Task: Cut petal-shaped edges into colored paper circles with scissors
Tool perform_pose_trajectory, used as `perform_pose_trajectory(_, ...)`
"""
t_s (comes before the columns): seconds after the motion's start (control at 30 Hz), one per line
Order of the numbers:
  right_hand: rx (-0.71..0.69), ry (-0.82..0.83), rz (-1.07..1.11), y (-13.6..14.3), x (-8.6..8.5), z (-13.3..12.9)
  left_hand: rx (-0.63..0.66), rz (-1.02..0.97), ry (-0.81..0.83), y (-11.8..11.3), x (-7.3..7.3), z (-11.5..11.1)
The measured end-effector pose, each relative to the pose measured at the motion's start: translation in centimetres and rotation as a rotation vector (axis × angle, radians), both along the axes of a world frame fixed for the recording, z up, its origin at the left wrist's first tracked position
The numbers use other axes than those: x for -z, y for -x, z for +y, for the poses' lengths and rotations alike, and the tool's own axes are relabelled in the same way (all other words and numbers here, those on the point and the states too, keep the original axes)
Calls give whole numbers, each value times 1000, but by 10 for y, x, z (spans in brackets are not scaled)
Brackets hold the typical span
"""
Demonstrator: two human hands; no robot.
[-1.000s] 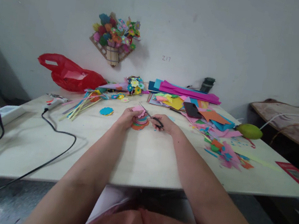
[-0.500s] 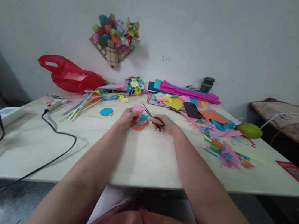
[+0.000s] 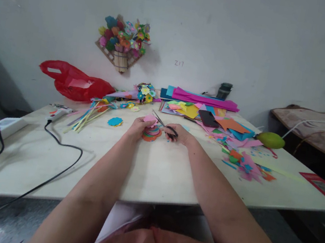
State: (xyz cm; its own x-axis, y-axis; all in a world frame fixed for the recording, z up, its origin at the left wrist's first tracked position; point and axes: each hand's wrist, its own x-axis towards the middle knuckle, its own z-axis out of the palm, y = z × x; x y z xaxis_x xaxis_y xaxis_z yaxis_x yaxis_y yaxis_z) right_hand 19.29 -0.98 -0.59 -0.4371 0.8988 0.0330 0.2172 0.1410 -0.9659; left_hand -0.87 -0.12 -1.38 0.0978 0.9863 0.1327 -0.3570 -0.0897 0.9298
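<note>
Between the fingers of my left hand [image 3: 139, 129] is a pink paper piece [image 3: 150, 120] with a rounded edge. My right hand [image 3: 180, 134] is closed around the black handles of a pair of scissors [image 3: 172, 132]. The blades point up and left, close to the pink paper. Below the pink piece lies a stack of coloured paper circles [image 3: 151, 135], with orange at the bottom; my left hand partly hides it. Left of my left hand, blue scalloped paper [image 3: 115, 122] rests on the table with a yellow edge showing under it.
Paper strips [image 3: 90, 118] and a red plastic bag [image 3: 76, 83] lie at the back left. Paper scraps [image 3: 247, 168], a phone [image 3: 208, 118] and a green fruit-like object [image 3: 270, 140] are on the right. A black cable [image 3: 66, 145] crosses the left side.
The pink paper has turned slightly in my left hand, and more of it shows. My right hand keeps hold of the scissors at nearly the same spot.
</note>
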Motion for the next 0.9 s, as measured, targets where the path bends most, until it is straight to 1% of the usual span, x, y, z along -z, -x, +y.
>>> perform_pose_trajectory(0.27,-3,-38,-53,2,4,4,-3,25,-13,1,4,3)
perform_pose_trajectory(0.63,25,-24,-40,8,-3,-3,-32,-27,34,-1,-1,-1)
perform_pose_trajectory(0.9,30,-39,-55,11,1,2,-28,-84,66,-2,-2,-2)
